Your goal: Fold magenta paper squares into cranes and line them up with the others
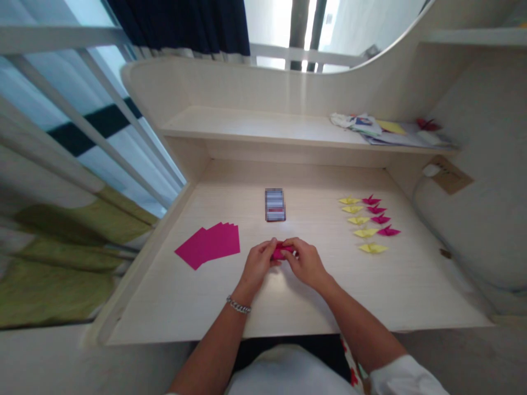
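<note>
Between both hands is a partly folded piece of pink origami paper, held just above the desk near its front middle. My left hand pinches its left end, and a chain bracelet circles that wrist. My right hand grips the right end between thumb and fingers. The fingers cover much of the paper, so its exact folds are hidden. Fanned out to the left lie several flat pink paper sheets. Over on the right stand two columns of folded paper cranes, yellow cranes beside pink cranes.
A phone lies on the desk beyond my hands, its screen blurred. Papers and a crumpled wrapper rest on the shelf at the back. A cable runs from a wall socket at right. Bed rails and curtains stand at left.
</note>
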`<state>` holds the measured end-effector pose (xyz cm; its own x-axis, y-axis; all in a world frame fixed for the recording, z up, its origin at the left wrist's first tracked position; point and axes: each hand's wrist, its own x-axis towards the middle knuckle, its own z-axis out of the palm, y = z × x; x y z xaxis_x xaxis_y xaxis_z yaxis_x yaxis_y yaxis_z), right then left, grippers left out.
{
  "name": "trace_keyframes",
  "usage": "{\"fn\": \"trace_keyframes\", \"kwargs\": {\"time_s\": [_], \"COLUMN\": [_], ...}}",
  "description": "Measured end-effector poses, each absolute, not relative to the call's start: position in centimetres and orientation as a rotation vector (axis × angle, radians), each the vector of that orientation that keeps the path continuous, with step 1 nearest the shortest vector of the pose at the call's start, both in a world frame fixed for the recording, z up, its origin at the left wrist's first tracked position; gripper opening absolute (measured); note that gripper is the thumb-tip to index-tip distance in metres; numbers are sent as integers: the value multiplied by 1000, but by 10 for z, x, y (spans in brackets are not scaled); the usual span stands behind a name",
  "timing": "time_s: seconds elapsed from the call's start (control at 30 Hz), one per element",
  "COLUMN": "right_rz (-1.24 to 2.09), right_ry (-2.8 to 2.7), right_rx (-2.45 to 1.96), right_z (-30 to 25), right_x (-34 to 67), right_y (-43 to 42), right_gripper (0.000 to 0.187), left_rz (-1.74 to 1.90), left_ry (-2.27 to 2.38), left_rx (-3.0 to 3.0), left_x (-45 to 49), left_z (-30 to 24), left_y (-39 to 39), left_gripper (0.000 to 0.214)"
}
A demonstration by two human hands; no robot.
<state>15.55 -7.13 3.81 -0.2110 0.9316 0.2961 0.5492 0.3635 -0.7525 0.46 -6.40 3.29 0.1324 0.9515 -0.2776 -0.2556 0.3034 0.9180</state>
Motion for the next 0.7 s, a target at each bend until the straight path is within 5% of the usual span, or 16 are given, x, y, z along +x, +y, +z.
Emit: {"fn": "trace_keyframes", "kwargs": {"time_s": [0.3,0.7], "right_rz": [1335,1393], "right_ry": [-1146,-1133], "right_rx": [-1264,-1171], "right_z": [27,39], "right_x": [154,155], "right_y": [-50,-54], "right_gripper": [37,37], "left_rz": [1180,1145], "left_ry": [1039,1086], "left_rx": [1054,1210], "left_x": [-3,-10], "left_z": [22,13], "left_y": [-70,-63], "left_gripper": [49,42]}}
